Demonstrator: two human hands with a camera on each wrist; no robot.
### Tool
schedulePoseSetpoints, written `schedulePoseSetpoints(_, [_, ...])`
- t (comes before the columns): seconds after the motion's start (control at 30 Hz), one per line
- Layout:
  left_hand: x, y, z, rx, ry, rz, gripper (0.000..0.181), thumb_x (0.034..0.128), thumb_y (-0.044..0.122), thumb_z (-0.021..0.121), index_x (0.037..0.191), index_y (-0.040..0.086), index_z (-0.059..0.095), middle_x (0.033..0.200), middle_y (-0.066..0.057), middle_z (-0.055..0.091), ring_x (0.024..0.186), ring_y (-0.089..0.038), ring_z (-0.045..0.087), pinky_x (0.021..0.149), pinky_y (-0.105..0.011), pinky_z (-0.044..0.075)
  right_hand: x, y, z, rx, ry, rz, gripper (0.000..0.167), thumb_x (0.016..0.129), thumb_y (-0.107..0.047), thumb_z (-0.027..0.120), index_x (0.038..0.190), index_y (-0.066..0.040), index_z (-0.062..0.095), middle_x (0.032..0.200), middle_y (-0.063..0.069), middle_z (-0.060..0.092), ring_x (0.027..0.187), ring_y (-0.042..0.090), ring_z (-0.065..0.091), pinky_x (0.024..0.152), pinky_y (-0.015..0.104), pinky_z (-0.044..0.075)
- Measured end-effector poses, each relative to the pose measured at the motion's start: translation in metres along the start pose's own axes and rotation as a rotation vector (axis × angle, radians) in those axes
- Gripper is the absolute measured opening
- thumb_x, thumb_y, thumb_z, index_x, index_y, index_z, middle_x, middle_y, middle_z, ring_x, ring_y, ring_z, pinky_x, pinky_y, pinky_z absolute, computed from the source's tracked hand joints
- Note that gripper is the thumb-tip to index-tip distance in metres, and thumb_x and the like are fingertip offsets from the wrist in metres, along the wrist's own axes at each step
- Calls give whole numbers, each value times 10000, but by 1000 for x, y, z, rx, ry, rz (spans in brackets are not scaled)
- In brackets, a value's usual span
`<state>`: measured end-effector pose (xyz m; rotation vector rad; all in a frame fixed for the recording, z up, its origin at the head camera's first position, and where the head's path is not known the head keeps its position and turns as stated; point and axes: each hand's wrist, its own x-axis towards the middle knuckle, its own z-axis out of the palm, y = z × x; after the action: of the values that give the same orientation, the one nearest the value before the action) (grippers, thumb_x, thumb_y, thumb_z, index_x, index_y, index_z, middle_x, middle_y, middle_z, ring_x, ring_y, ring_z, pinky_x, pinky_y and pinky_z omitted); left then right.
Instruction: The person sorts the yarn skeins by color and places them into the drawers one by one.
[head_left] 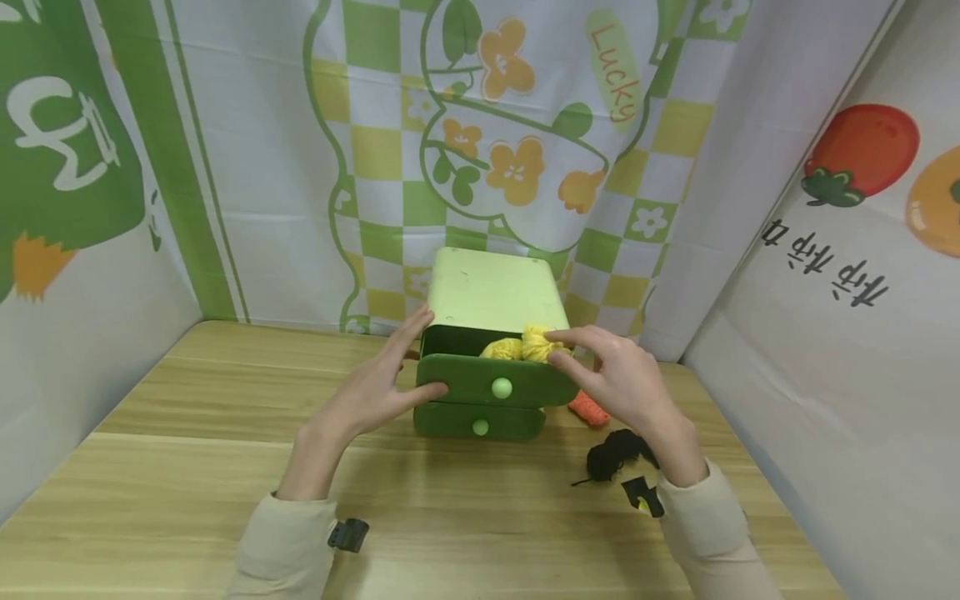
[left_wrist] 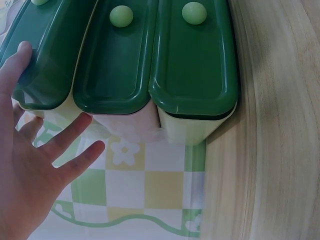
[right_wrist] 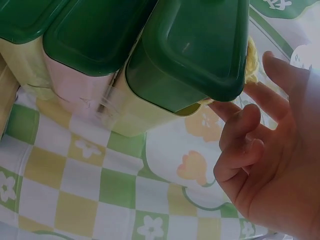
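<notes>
Yellow yarn in an open top drawer

Soft, fluffy strands bunch into two rounded lumps in the right half of the drawer, bulging above its glossy dark-green front. The right hand pinches the right-hand lump between thumb and forefinger, its other fingers bent. The left hand has its fingers spread along the left side of the drawer box, thumb resting against the left end of the drawer front.

The box looks like smooth plastic with rounded corners and a pale green top; lower down, the wrist views show pale yellow and pinkish casings. A round, light-green knob sits on the drawer front.

The wooden worktop has streaky grain. On it, right of the box, lie an orange-red yarn bundle, a fuzzy black yarn clump trailing a loose end, and, nearer, an angular black scrap marked with yellow. Behind hangs a creased, checked curtain.
</notes>
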<state>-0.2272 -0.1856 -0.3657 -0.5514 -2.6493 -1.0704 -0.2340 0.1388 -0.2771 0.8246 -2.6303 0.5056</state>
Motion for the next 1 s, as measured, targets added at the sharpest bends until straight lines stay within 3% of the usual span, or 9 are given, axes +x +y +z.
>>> schedulePoseSetpoints(0.3, [1, 0, 0, 9, -1, 0, 952, 871, 648, 634, 1562, 481, 0, 1652, 212, -47, 1388, -399, 441, 995, -715, 422, -2, 4, 7, -24, 0, -10, 325, 996, -477, 553, 1118, -249, 750, 1111, -53, 705, 726, 104, 610, 619, 337, 520])
schedulePoseSetpoints(0.53, [1, 1, -1, 20, -6, -8, 952, 868, 665, 623, 1561, 484, -4, 1645, 233, -58, 1390, -410, 435, 978, -728, 423, -5, 9, 11, -9, 136, -45, 206, 978, -359, 629, 1005, -208, 767, 990, -44, 722, 615, 63, 502, 527, 242, 421])
schedulePoseSetpoints(1.0, [1, 0, -1, 20, -1, 0, 964, 868, 657, 630, 1571, 458, 1, 1651, 214, -52, 1402, -401, 422, 1002, -703, 426, -13, 4, 13, 51, 239, -49, 137, 951, -311, 684, 1012, -217, 762, 878, -106, 616, 593, 43, 433, 498, 228, 387])
